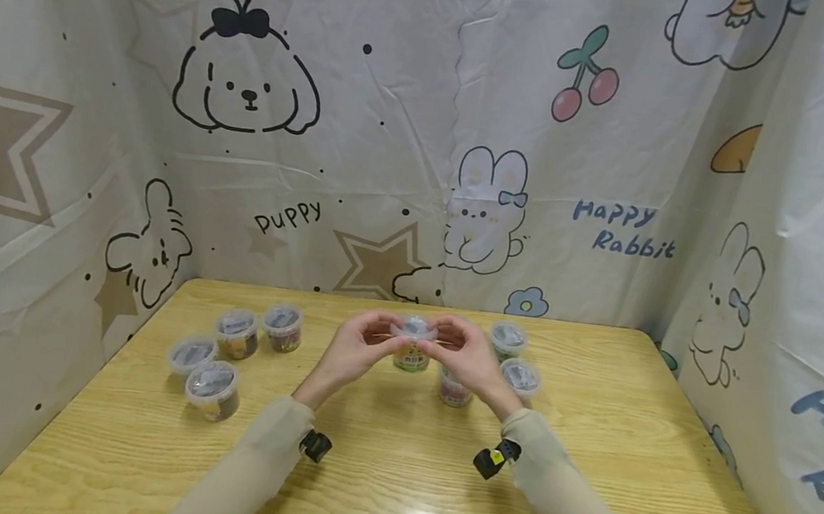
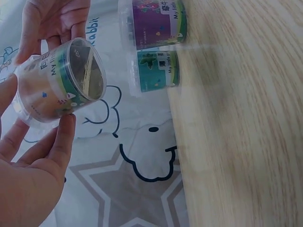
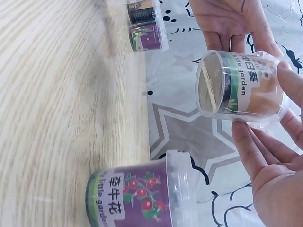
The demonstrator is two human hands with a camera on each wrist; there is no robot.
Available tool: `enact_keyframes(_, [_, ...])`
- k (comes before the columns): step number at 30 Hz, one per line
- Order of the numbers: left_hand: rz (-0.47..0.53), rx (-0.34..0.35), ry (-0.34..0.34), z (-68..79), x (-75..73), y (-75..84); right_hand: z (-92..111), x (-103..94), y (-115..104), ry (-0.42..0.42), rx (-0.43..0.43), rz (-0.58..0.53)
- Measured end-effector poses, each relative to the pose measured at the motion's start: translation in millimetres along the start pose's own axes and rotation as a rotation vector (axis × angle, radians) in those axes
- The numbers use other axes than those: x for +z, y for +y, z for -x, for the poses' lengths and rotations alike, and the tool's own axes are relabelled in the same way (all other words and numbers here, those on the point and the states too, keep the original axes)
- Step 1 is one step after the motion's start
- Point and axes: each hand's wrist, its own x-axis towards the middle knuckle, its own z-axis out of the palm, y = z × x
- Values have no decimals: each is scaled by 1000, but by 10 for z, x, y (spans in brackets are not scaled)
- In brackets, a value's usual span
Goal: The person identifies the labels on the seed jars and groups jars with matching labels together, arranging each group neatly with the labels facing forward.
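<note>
"Two long cream cloth sleeves (image 1: 248, 457) reach over the yellow wooden desk (image 1: 389, 477). Where's the round, clear plastic cup with the orange label (image 2: 45, 90)?"

"Up off the desk (you can see its bottom), between the left hand (image 1: 357, 350) and right hand (image 1: 468, 357)."

"How are the fingers?"

"Both sets curl round its top, maybe so it won't tip."

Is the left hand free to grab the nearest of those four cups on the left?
Probably not as things stand: the left hand is helping the right hand hold the orange-labelled cup. Nothing seems to block its way to the nearest cup, though.
</note>
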Motion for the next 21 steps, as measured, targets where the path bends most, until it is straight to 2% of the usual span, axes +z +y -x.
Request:
enact_keyframes(5, [1, 21, -25, -9, 23, -14, 13, -65, 7, -37, -7, 6])
enact_keyframes(14, [34, 18, -43, -43, 118, 20, 59, -305, -14, -174, 19, 20])
enact_keyframes(21, [3, 43, -59, -66, 236, 33, 122, -448, 24, -173, 24, 63])
